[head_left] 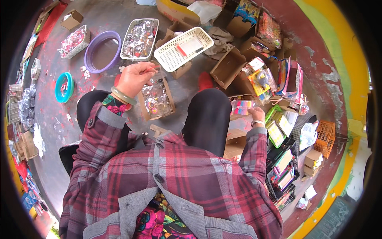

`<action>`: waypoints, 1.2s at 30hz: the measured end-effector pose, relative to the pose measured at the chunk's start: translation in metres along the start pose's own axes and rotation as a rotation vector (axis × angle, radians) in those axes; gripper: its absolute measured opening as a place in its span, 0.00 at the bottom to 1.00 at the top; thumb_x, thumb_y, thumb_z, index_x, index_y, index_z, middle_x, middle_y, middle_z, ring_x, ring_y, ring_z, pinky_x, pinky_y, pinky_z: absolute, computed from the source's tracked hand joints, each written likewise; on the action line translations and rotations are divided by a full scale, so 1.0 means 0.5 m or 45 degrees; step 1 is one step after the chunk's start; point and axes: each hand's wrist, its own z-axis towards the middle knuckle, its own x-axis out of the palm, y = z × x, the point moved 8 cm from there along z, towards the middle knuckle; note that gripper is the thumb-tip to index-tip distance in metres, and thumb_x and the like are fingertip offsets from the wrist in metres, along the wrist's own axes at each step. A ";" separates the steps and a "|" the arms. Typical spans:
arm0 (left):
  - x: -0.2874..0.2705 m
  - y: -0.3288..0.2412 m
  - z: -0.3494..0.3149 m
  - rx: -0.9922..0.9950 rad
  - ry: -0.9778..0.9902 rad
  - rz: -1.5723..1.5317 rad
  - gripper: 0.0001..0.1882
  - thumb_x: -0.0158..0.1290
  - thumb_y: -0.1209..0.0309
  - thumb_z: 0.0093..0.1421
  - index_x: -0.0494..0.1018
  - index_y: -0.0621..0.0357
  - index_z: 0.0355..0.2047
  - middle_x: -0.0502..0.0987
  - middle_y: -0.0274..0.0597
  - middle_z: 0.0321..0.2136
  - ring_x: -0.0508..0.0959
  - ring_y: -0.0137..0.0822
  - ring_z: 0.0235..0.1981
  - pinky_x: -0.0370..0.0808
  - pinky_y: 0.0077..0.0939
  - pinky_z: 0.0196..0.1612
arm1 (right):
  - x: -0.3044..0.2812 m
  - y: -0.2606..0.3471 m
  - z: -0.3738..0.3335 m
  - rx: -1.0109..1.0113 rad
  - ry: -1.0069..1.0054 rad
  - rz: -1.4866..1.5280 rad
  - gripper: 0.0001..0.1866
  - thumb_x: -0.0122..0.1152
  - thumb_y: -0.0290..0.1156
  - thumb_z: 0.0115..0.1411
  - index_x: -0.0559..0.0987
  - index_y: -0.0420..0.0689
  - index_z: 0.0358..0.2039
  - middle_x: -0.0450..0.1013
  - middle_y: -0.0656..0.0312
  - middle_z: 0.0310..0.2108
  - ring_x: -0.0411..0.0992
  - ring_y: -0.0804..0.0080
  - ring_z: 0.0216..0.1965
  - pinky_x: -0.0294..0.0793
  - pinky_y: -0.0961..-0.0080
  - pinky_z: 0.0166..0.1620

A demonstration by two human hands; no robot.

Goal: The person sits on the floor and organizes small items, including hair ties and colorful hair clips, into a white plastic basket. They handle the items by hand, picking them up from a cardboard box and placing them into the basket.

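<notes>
My left hand [134, 81], with a pale bangle at its wrist, is raised above a shallow cardboard box [172, 104]. Its fingers are closed in a pinch, and a bit of red shows at the tips, too small to name. Small clear-wrapped trinkets [156, 95] fill that box. Off to the right, my right hand [257, 114] is closed at the right edge of a pack of multicoloured strips [241, 106], which looks clear-wrapped. That pack is beside my right knee, near several open cartons.
Beyond the box are a white basket of wrapped trinkets [139, 24], a cream perforated basket [164, 53] and a purple basin [88, 59]. A teal basin [59, 95] stands left. Open cartons [227, 65], a green basket [274, 137] and an orange crate [325, 137] crowd the right.
</notes>
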 end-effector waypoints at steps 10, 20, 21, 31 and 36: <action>-0.005 -0.017 -0.011 0.143 0.169 -0.047 0.11 0.51 0.81 0.51 0.72 0.68 0.36 0.75 0.37 0.30 0.72 0.23 0.33 0.70 0.17 0.38 | -0.071 0.115 -0.084 0.006 0.051 0.969 0.08 0.57 0.18 0.48 0.71 0.43 0.28 0.72 0.63 0.26 0.72 0.71 0.26 0.75 0.75 0.28; 0.013 -0.053 -0.034 -0.089 0.319 -0.218 0.17 0.48 0.60 0.59 0.73 0.64 0.32 0.77 0.41 0.22 0.77 0.26 0.23 0.73 0.16 0.28 | 0.050 0.475 -0.188 -0.336 0.561 1.165 0.17 0.53 0.19 0.52 0.70 0.35 0.45 0.72 0.55 0.39 0.73 0.67 0.37 0.74 0.74 0.37; 0.008 -0.061 -0.031 -0.123 0.306 -0.164 0.18 0.47 0.59 0.59 0.73 0.65 0.32 0.77 0.41 0.21 0.77 0.26 0.22 0.73 0.16 0.26 | 0.080 0.513 -0.200 -0.354 0.615 1.143 0.17 0.53 0.19 0.52 0.70 0.35 0.45 0.72 0.55 0.40 0.73 0.66 0.38 0.73 0.74 0.38; -0.105 -0.151 0.050 0.102 0.293 -0.345 0.16 0.52 0.67 0.56 0.70 0.63 0.43 0.75 0.36 0.32 0.75 0.24 0.28 0.71 0.17 0.31 | 0.362 0.805 -0.322 -0.522 1.143 0.874 0.16 0.55 0.22 0.52 0.72 0.34 0.43 0.74 0.56 0.36 0.74 0.70 0.33 0.74 0.77 0.38; -0.143 -0.113 0.058 0.053 0.251 -0.532 0.14 0.51 0.72 0.56 0.71 0.66 0.42 0.75 0.39 0.37 0.74 0.27 0.38 0.69 0.20 0.44 | 0.392 0.801 -0.292 -0.429 1.030 0.896 0.12 0.56 0.24 0.53 0.74 0.33 0.38 0.74 0.55 0.32 0.75 0.69 0.29 0.75 0.77 0.31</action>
